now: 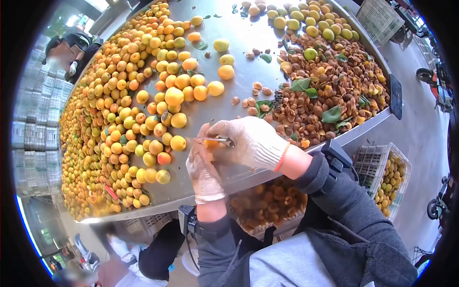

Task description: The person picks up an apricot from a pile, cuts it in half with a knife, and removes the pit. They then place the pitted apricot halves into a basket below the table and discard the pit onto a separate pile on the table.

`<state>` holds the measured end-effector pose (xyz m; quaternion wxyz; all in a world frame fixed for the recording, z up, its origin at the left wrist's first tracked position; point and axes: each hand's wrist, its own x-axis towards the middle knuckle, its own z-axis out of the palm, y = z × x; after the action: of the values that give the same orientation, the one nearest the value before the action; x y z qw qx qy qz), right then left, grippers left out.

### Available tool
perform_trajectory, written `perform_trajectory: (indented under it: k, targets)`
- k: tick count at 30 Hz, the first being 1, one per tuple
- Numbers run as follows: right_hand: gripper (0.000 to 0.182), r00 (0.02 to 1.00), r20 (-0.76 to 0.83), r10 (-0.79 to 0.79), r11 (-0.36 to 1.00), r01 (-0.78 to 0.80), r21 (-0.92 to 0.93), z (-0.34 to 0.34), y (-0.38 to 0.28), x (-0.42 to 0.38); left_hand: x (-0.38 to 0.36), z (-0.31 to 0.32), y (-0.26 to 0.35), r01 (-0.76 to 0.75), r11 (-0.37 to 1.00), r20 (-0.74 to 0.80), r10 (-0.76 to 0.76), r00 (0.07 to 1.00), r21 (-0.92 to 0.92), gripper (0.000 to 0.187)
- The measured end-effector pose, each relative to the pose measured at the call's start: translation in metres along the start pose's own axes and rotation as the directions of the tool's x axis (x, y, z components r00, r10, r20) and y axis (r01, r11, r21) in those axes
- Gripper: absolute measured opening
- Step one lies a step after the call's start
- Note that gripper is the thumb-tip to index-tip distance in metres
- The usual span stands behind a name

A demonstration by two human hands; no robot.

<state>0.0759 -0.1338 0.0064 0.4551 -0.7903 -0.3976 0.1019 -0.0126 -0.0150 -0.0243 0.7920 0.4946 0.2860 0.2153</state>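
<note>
My left hand [203, 165], in a whitish knit glove, is closed around an apricot [210, 143] above the near part of the metal table. Most of the fruit is hidden by my fingers. My right hand [253, 143], gloved too, grips a small knife [223, 139] whose thin blade lies across the apricot and points left. Both hands are close together, between a large heap of whole apricots [110, 119] on the left and a pile of brown apricot pits [320, 100] mixed with leaves on the right.
Below the table edge, a crate of apricot halves [267, 201] sits before my lap. A white crate of yellow-green fruit [392, 182] stands on the floor at right. A dark phone-like slab [396, 95] lies at the table's right edge. Other people are at left and lower left.
</note>
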Motion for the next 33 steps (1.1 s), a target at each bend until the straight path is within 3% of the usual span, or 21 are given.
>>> perform_trajectory:
  k: [3, 4, 5, 7, 8, 9, 10, 11, 12, 13, 15, 17, 18, 19, 20, 21, 22, 23, 25, 26, 33]
  targets:
    - [0.020, 0.984, -0.117, 0.132, 0.969, -0.153, -0.195, -0.016, 0.018, 0.007, -0.015, -0.005, 0.025, 0.069, 0.979, -0.052, -0.060, 0.997, 0.192, 0.046]
    - [0.015, 0.964, -0.154, 0.218, 0.967, -0.234, -0.101, -0.026, 0.018, 0.010, -0.024, -0.001, 0.041, 0.034, 0.882, 0.029, -0.054, 0.998, 0.470, 0.051]
    - [0.014, 0.948, -0.161, 0.275, 0.961, -0.274, 0.033, -0.035, 0.015, 0.011, -0.030, -0.010, 0.041, 0.029, 0.880, 0.031, -0.050, 0.998, 0.474, 0.051]
    - [0.015, 0.941, -0.246, 0.232, 0.969, -0.202, 0.142, -0.040, 0.019, 0.011, -0.036, -0.022, 0.041, 0.008, 0.977, 0.359, -0.085, 0.929, 0.212, 0.046]
    - [0.015, 0.936, -0.256, 0.241, 0.967, -0.210, 0.142, -0.042, 0.020, 0.009, -0.033, -0.024, 0.038, -0.162, 0.934, 0.293, 0.066, 0.954, 0.319, 0.040]
    - [0.016, 0.936, -0.252, 0.244, 0.968, -0.220, 0.120, -0.044, 0.016, 0.007, -0.029, -0.022, 0.037, -0.153, 0.935, 0.299, 0.054, 0.953, 0.320, 0.040]
    - [0.017, 0.940, -0.241, 0.242, 0.969, -0.225, 0.098, -0.044, 0.012, 0.005, -0.024, -0.020, 0.036, -0.247, 0.713, 0.251, 0.102, 0.963, 0.656, 0.037]
    - [0.017, 0.941, -0.240, 0.240, 0.970, -0.223, 0.097, -0.043, 0.011, 0.005, -0.019, -0.018, 0.036, -0.277, 0.370, 0.227, 0.174, 0.958, 0.887, 0.034]
    - [0.017, 0.950, -0.211, 0.231, 0.972, -0.214, 0.098, -0.043, 0.009, 0.006, -0.014, -0.017, 0.027, -0.321, 0.209, 0.296, 0.140, 0.945, 0.924, 0.038]
    - [0.017, 0.958, -0.183, 0.222, 0.973, -0.207, 0.099, -0.041, 0.007, 0.006, -0.011, -0.016, 0.016, -0.322, 0.207, 0.296, 0.147, 0.944, 0.924, 0.038]
    - [0.017, 0.959, -0.204, 0.197, 0.980, -0.192, 0.042, -0.034, 0.010, 0.007, -0.006, -0.011, -0.001, -0.438, -0.239, 0.436, -0.063, 0.898, 0.867, 0.047]
    - [0.016, 0.951, -0.137, 0.278, 0.933, -0.234, 0.275, -0.033, 0.010, 0.007, -0.004, -0.005, 0.003, -0.409, -0.235, 0.393, -0.114, 0.912, 0.882, 0.051]
    - [0.014, 0.955, -0.124, 0.268, 0.921, -0.216, 0.325, -0.030, 0.011, 0.005, -0.004, -0.007, 0.006, -0.306, 0.160, 0.318, -0.053, 0.947, 0.939, 0.049]
    - [0.014, 0.956, -0.129, 0.263, 0.923, -0.210, 0.324, -0.024, 0.016, 0.002, -0.005, -0.008, 0.010, -0.173, 0.533, 0.222, -0.027, 0.975, 0.828, 0.046]
    - [0.013, 0.972, -0.104, 0.211, 0.942, -0.174, 0.285, -0.015, 0.024, 0.001, -0.006, -0.007, 0.014, -0.183, 0.531, 0.226, -0.017, 0.974, 0.828, 0.046]
    - [0.013, 0.984, -0.078, 0.160, 0.959, -0.136, 0.248, -0.013, 0.019, 0.002, -0.007, -0.006, 0.020, -0.107, 0.774, 0.206, -0.030, 0.978, 0.624, 0.043]
    - [0.012, 0.955, 0.057, 0.292, 0.903, -0.295, 0.312, -0.020, 0.006, -0.004, -0.008, -0.006, 0.024, -0.020, 0.936, 0.192, -0.051, 0.980, 0.353, 0.040]
    - [0.012, 0.957, 0.054, 0.284, 0.906, -0.286, 0.311, -0.016, 0.004, -0.007, -0.008, -0.010, 0.023, -0.029, 0.936, 0.192, -0.042, 0.980, 0.351, 0.040]
    - [0.012, 0.933, 0.131, 0.336, 0.845, -0.360, 0.396, -0.009, 0.002, -0.010, -0.005, -0.017, 0.016, 0.129, 0.975, 0.266, -0.078, 0.961, -0.180, 0.039]
    - [0.013, 0.959, 0.090, 0.268, 0.911, -0.282, 0.301, -0.010, 0.001, -0.011, -0.005, -0.018, 0.013, 0.106, 0.967, 0.231, -0.051, 0.972, -0.231, 0.038]
    - [0.022, 0.960, 0.154, 0.233, 0.941, -0.262, 0.213, 0.002, -0.013, -0.017, -0.007, -0.016, 0.021, -0.029, 0.966, 0.189, 0.079, 0.979, -0.255, 0.046]
